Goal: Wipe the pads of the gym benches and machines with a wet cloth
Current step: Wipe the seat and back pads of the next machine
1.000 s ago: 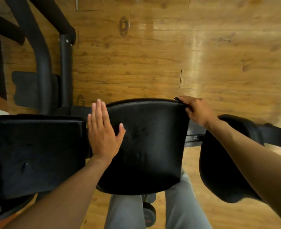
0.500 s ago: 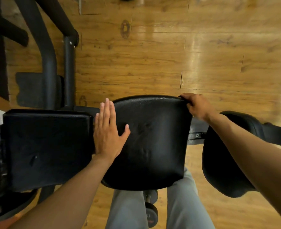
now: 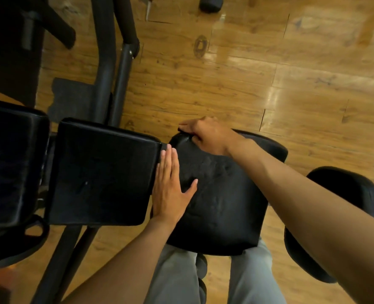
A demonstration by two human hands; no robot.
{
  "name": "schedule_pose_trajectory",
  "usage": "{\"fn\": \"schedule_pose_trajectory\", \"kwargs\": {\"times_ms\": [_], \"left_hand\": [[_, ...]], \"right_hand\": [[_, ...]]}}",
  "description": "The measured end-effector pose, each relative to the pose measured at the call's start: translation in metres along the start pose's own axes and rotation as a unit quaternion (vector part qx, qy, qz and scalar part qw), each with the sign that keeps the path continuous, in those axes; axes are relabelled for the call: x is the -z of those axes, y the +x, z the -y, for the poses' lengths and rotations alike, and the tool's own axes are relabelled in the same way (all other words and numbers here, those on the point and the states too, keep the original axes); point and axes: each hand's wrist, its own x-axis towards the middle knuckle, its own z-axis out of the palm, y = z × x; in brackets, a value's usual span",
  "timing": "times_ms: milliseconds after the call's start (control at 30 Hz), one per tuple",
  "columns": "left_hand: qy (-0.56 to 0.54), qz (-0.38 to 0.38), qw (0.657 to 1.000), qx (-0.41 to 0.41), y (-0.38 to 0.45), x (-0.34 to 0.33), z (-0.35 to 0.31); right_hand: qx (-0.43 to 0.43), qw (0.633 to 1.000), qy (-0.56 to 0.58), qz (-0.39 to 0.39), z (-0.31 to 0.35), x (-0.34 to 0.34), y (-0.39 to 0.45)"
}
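Observation:
A black seat pad (image 3: pixel 221 205) with a wrinkled cover sits in the middle of the head view. My left hand (image 3: pixel 169 187) lies flat with straight fingers on the pad's left edge, beside a square black pad (image 3: pixel 100 172). At the seat pad's far left corner, my right hand (image 3: pixel 208 137) curls its fingers over the edge. It holds what looks like a small dark cloth (image 3: pixel 180 129), of which only a tip shows past the fingertips. My right forearm crosses over the pad.
Another black pad (image 3: pixel 8 163) sits at the far left and a rounded black pad (image 3: pixel 346 194) at the right, under my arm. Black machine frame tubes (image 3: pixel 107 62) rise behind the pads. Glossy wooden floor (image 3: pixel 269 84) lies beyond. My grey trouser legs (image 3: pixel 177 277) stand below.
My right hand has slid along the seat pad's far edge from the right corner to the left corner. The left hand stays flat on the left edge. The view has shifted left.

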Motion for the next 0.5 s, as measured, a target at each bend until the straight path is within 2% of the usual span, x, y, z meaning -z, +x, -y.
{"fn": "schedule_pose_trajectory", "kwargs": {"times_ms": [100,200,333,500], "left_hand": [[-0.017,-0.008,1.000,0.005,0.000,-0.001,-0.002],[-0.020,-0.005,1.000,-0.022,0.005,0.001,-0.001],[0.003,0.000,0.999,-0.040,0.024,0.003,-0.006],[0.037,0.003,0.998,-0.052,0.034,0.004,-0.008]], "right_hand": [[0.029,0.998,-0.037,0.030,0.015,-0.002,0.017],[0.020,1.000,0.004,0.016,0.009,-0.006,0.006],[-0.067,0.990,0.106,-0.065,-0.029,-0.011,-0.033],[-0.167,0.966,0.170,-0.100,-0.088,-0.019,-0.079]]}}
